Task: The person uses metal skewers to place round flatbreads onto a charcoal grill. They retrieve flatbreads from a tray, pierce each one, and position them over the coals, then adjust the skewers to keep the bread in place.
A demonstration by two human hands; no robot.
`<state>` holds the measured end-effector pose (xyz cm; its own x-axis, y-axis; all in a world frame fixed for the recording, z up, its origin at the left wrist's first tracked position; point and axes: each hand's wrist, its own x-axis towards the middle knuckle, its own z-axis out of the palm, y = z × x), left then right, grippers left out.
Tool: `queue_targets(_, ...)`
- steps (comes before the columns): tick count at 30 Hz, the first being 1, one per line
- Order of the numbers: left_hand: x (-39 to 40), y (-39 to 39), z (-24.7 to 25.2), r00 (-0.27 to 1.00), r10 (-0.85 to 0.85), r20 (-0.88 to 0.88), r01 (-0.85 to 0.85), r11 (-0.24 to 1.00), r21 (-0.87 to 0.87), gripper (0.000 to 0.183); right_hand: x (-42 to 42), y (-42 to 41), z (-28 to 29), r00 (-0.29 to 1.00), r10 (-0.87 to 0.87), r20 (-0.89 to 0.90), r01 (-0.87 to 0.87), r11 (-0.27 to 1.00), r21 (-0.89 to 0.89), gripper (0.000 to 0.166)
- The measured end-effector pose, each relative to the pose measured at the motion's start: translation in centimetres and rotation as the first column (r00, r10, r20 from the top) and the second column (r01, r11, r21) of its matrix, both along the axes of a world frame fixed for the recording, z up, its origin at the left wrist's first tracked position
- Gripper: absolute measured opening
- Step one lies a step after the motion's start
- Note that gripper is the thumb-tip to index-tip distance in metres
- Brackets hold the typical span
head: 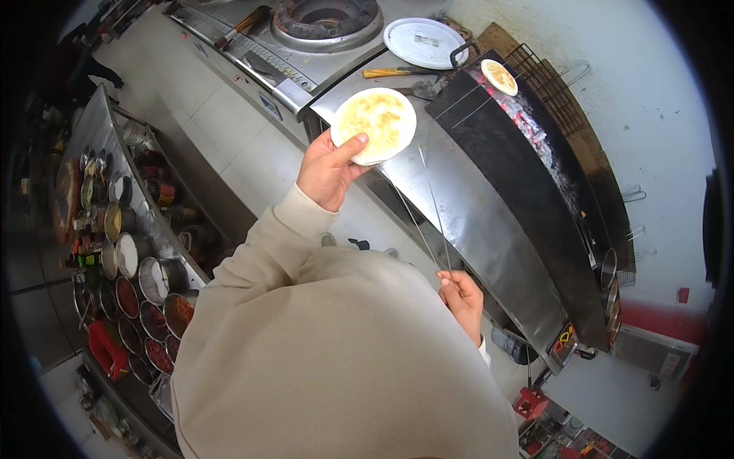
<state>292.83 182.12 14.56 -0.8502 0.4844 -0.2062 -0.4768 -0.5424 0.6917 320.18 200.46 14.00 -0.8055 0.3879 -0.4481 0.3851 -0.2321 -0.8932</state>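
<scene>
My left hand (330, 172) holds a round browned flatbread (375, 126) by its lower left edge, thumb on top. Thin metal skewers (434, 215) are pinched at one end in my right hand (462, 298); their far ends reach up towards the bread, one passing close to its lower edge. Another flatbread (499, 77) lies over the far end of a long charcoal grill (516, 166), above glowing coals (524, 123). Two thin rods (464, 103) cross the grill's near edge beside that bread.
A white oval tray (425, 43), a wooden-handled tool (395, 72) and a wok burner (327, 20) are at the top. Wire grill baskets (550, 92) stand against the wall. On the left, a steel counter (123, 155) carries several bowls of ingredients (152, 281). A person (86, 63) is at the upper left.
</scene>
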Motion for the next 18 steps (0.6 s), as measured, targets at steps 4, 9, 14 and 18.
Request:
queue_targets(4, 0.6, 1.4, -0.3, 0.997, -0.078, 0.008, 0.078, 0.996, 0.035, 0.042, 0.0, 0.5, -0.1, 0.998, -0.045, -0.033, 0.045, 0.999, 0.012, 0.014)
queue_targets(9, 1.9, 2.9, 0.0, 0.992, -0.128, 0.011, 0.128, 0.991, 0.042, 0.043, -0.2, 1.3, -0.2, 0.997, -0.047, -0.066, 0.049, 0.998, 0.029, 0.014)
queue_targets(14, 3.5, 4.2, -0.5, 0.992, -0.127, 0.009, 0.127, 0.991, 0.052, 0.037, -0.8, 2.4, -0.3, 0.997, -0.018, -0.074, 0.023, 0.998, 0.063, 0.015)
queue_targets(18, 4.8, 4.5, -0.5, 0.99, -0.136, 0.022, 0.135, 0.99, 0.031, 0.036, -1.3, 2.8, -0.6, 0.996, 0.004, -0.085, 0.002, 0.997, 0.071, 0.015)
